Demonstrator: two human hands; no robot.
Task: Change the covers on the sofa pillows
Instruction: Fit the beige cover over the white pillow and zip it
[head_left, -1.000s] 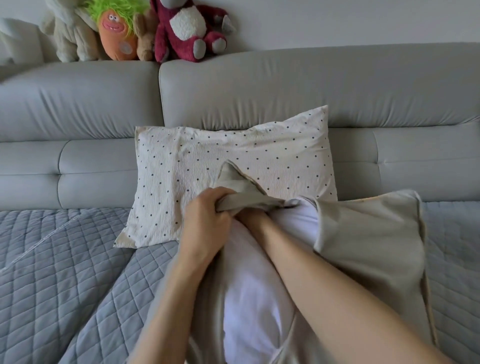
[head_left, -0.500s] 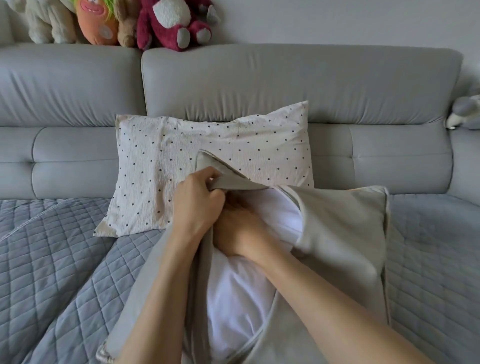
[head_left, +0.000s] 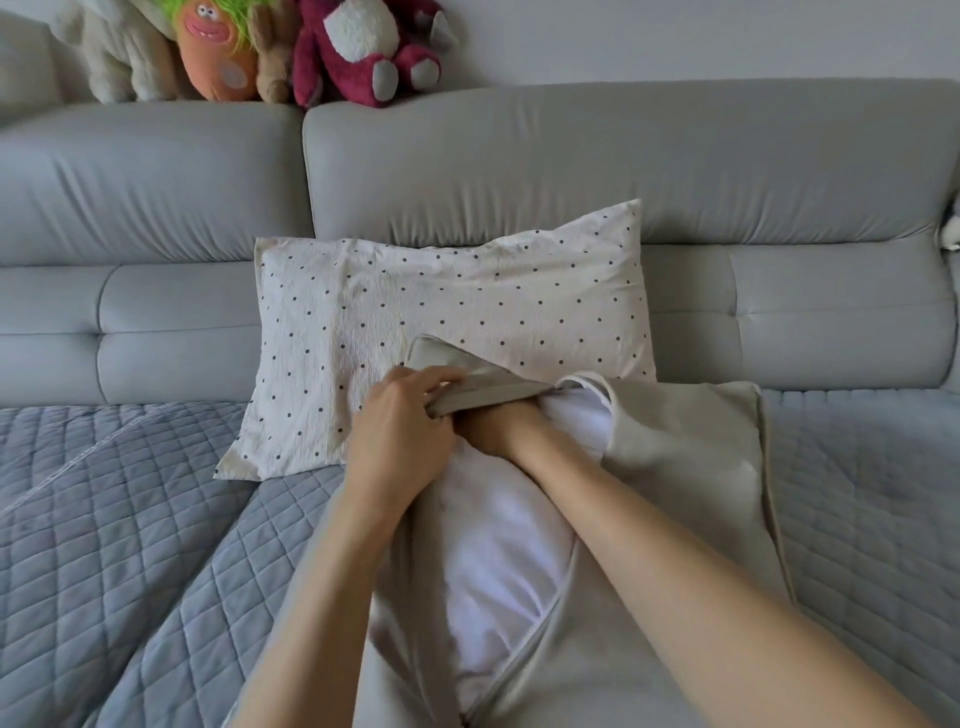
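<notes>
The task seems to be in the middle. The left hand (head_left: 400, 431) pinches the top corner of the beige cover (head_left: 685, 447), a smooth plain cloth. The right hand (head_left: 498, 423) is pushed inside the opening, so I cannot tell how its fingers lie. The soft white inner pillow (head_left: 498, 551) bulges out of the open side, on the quilted grey sofa (head_left: 104, 545). Behind, the crinkled dotted pillow (head_left: 441, 322) leans on the backrest, fully covered

You faced a grey sofa (head_left: 571, 171) under a quilted blue throw (head_left: 104, 545) — plush toys (head_left: 363, 52) lined its back against a pale wall (head_left: 675, 36).
</notes>
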